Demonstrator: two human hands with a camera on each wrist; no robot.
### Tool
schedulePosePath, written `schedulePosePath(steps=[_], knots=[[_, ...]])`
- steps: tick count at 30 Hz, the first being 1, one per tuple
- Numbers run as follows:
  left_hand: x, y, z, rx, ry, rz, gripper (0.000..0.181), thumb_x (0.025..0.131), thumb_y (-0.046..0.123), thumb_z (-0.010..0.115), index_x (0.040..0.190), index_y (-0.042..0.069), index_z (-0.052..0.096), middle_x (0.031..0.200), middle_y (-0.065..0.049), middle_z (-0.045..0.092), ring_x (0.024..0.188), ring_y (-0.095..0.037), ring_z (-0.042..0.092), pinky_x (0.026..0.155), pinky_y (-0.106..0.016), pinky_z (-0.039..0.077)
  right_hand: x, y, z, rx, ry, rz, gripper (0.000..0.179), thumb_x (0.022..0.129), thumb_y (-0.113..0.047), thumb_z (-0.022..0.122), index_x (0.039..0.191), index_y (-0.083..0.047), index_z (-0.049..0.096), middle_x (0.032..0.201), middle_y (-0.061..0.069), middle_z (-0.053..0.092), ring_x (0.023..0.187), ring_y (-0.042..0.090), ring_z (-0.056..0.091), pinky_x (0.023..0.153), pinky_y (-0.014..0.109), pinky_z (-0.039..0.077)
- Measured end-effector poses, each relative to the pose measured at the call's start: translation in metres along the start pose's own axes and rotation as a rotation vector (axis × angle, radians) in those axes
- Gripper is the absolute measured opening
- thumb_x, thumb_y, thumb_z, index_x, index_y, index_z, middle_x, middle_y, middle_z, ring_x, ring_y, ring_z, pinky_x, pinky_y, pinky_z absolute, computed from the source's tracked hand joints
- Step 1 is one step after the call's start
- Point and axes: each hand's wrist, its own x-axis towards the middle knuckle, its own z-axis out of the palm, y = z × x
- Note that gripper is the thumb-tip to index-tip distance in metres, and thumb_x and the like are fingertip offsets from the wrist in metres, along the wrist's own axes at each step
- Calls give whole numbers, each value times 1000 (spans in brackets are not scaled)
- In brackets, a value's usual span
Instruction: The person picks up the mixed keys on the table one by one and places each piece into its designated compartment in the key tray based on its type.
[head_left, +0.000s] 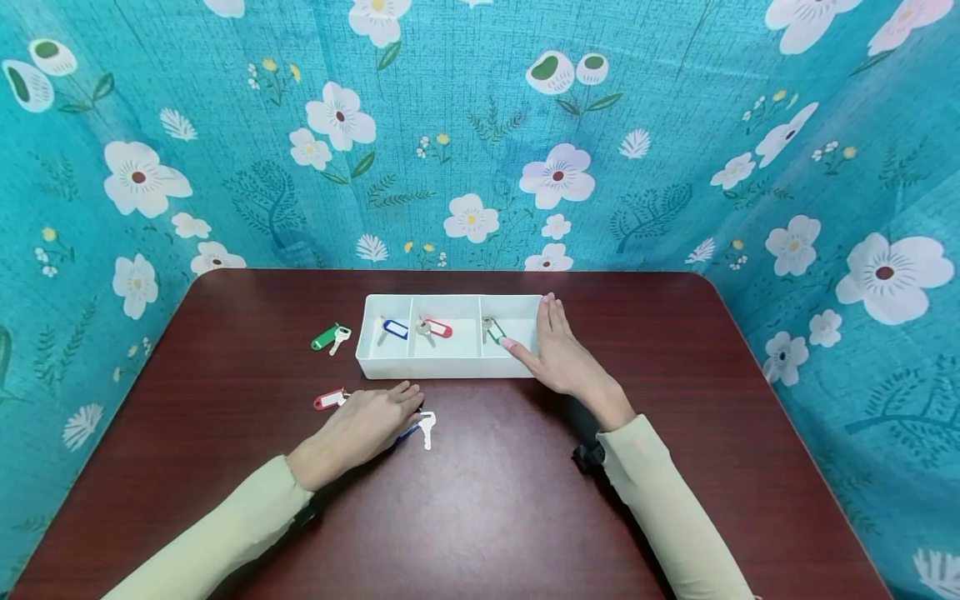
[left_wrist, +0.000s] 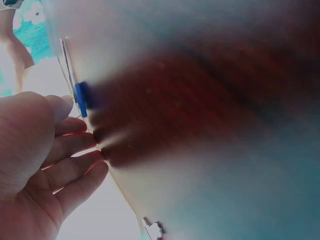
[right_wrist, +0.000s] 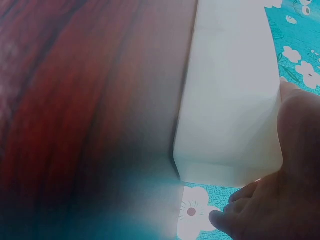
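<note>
A white three-compartment tray stands toward the back of the table. My right hand rests against its right end, fingers straight along the end wall and thumb reaching over the near rim. On the table in front of the tray, my left hand has its fingertips down beside a key with a blue tag; the thumb is close to that tag, and the hand partly covers it in the head view. Left of this hand lies a key with a red tag, also partly covered.
Inside the tray, left to right, lie keys with a blue tag, a red tag and a green tag. Left of the tray is a key with a green tag. A flowered teal curtain hangs behind the dark table.
</note>
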Motion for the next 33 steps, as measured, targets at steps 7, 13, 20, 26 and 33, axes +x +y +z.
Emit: schedulePosePath(steps=[7, 13, 20, 26, 33], knots=[[1, -2, 0, 17, 12, 13, 30, 96, 23, 77, 121, 6, 77, 119, -9, 80, 113, -21, 78, 65, -37, 63, 1, -2, -1, 9, -5, -1, 114, 101, -78, 37, 164, 3, -12, 175, 18, -20, 166, 38, -13, 135, 53, 11], [2, -5, -1, 51, 24, 36, 11, 92, 12, 78, 101, 14, 73, 104, 1, 80, 100, -14, 78, 44, -26, 40, 1, -5, -3, 27, -7, -1, 113, 101, -77, 37, 164, 4, -11, 175, 19, -19, 166, 38, -13, 135, 52, 12], [0, 0, -1, 53, -9, 24, 19, 86, 2, 78, 102, 12, 74, 100, -2, 81, 88, -17, 79, 42, -26, 36, -2, -2, -1, 23, -17, 12, 113, 101, -77, 38, 164, 4, -11, 175, 20, -18, 166, 40, -12, 135, 53, 12], [-1, 4, -4, 56, -11, 17, 17, 86, 1, 78, 97, 14, 72, 94, -1, 79, 73, -15, 74, 42, -24, 31, -3, -1, 0, 32, -8, 12, 114, 101, -78, 37, 164, 4, -11, 176, 20, -17, 166, 40, -10, 135, 53, 14], [-2, 3, -6, 49, -9, 15, 19, 87, 3, 78, 104, 13, 76, 101, -2, 80, 76, -15, 74, 43, -24, 34, -2, 0, 1, 29, -6, 10, 115, 100, -80, 35, 164, 4, -11, 176, 20, -16, 166, 40, -10, 135, 53, 15]])
